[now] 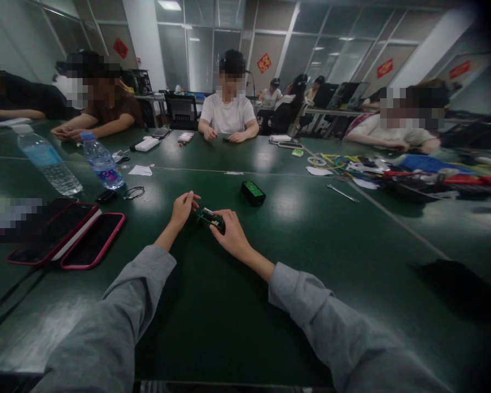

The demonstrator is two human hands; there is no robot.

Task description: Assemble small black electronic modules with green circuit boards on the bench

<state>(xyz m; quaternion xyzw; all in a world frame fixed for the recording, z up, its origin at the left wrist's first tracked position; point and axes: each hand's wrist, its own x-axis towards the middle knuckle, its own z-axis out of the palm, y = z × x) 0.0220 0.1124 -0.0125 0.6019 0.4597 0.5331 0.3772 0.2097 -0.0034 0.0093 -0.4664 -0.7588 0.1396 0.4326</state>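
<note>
In the head view, my right hand point(234, 233) is closed around the right end of a small dark electronic device point(211, 219), its inner parts exposed. The device is on or just above the green table, tilted; I cannot tell whether it rests there. My left hand point(183, 209) is just left of the device, apart from it, with fingers loosely bent and partly spread. Nothing shows in those fingers. Beyond my right hand lies a black box with a green face point(253, 192).
Two water bottles point(100, 161) stand at the left, behind a red-cased phone point(93, 240). A thin cable loop point(134, 192) lies near them. To the right are a metal wrench-like tool point(342, 193) and a heap of cables point(393, 172). Other people sit around the table point(237, 327).
</note>
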